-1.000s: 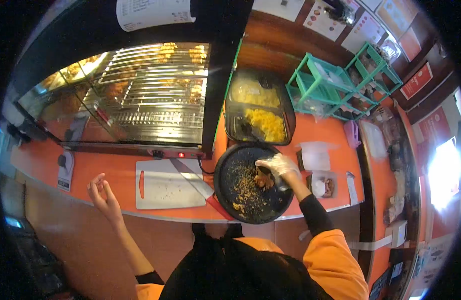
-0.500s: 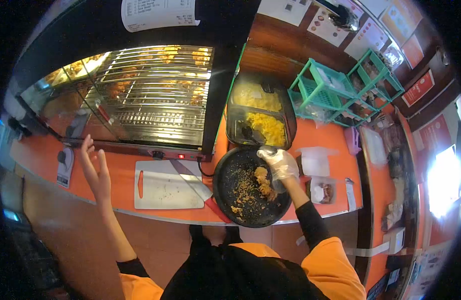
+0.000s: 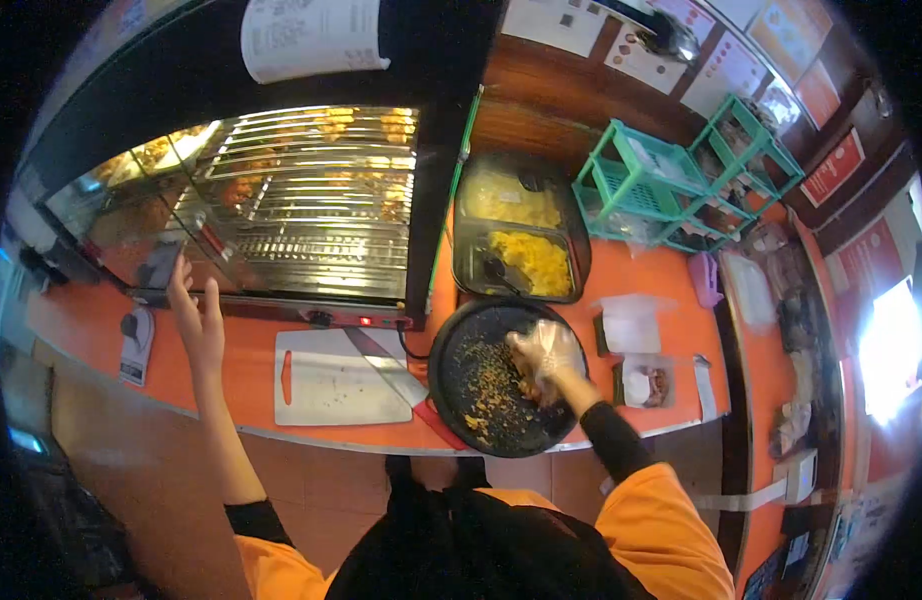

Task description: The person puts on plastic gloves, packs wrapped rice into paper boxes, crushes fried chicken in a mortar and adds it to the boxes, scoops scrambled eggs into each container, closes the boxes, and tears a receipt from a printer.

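Observation:
My right hand point(image 3: 547, 352), in a clear plastic glove, is down in a round black pan point(image 3: 461, 325). Its fingers curl over a piece of fried chicken point(image 3: 531, 389), covering the upper part. Brown crumbs point(image 3: 488, 385) are strewn over the pan's bottom. My left hand point(image 3: 196, 320) is bare and raised before the glass of the food warmer point(image 3: 366, 255), fingers apart, holding nothing. Left of the pan, a knife point(image 3: 386, 365) with a red handle lies across the corner of a white cutting board point(image 3: 333, 388).
Behind the pan stands a black two-part tray point(image 3: 457, 262) with yellow food. A lidded box point(image 3: 641, 383) with rice and meat sits open to the right. Green plastic racks point(image 3: 636, 185) stand at the back, and a phone-like card point(image 3: 136, 345) lies far left.
My right hand has moved from the pan's upper right edge inward over the fried chicken. My left hand stays raised with little movement, and the view has shifted slightly.

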`<state>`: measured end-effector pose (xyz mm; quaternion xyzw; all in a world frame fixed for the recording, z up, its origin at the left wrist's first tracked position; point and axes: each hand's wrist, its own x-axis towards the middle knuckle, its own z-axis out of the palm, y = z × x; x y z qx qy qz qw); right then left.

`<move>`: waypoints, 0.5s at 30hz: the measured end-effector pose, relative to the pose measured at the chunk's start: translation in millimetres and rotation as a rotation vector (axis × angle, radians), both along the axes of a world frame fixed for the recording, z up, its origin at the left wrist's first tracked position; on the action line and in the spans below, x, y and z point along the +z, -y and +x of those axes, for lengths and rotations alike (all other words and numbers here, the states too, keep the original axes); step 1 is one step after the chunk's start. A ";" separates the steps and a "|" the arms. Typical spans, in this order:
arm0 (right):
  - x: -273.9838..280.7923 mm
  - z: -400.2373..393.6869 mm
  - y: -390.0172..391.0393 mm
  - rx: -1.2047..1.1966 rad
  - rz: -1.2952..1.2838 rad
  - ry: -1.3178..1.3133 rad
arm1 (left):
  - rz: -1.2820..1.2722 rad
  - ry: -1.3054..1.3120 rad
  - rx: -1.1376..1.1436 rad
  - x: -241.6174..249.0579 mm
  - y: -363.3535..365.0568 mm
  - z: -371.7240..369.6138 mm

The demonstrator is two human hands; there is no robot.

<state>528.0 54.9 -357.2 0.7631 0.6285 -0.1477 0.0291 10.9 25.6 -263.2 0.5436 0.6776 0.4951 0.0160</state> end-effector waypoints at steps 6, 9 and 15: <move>56.3 -3.7 7.0 -0.059 0.174 -0.190 | 0.020 0.006 -0.073 -2.1 -7.6 1.8; 2.3 -9.6 16.7 0.026 0.184 -0.146 | -0.006 -0.031 -0.076 -7.2 -19.4 -4.2; 39.0 10.0 -15.2 0.045 0.093 -0.101 | -0.007 -0.025 -0.127 -6.2 -19.8 -6.3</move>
